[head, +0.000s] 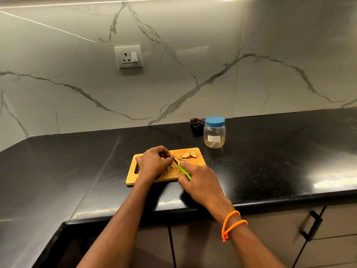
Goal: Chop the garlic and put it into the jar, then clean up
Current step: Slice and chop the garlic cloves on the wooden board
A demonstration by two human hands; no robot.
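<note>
Centre frame, right hand grips the knife; left hand pins garlic on the board

My left hand covers the piece I am cutting on the light wooden chopping board, so I cannot tell its shape. Most of the blade of the green-handled knife is lost behind those knuckles, and my right hand hides the rear of the handle. The pale sliced pieces are too small to identify. A dark crumpled thing sits partly behind the clear plastic jar with the blue lid. The black stone tabletop runs off both side edges.
</note>
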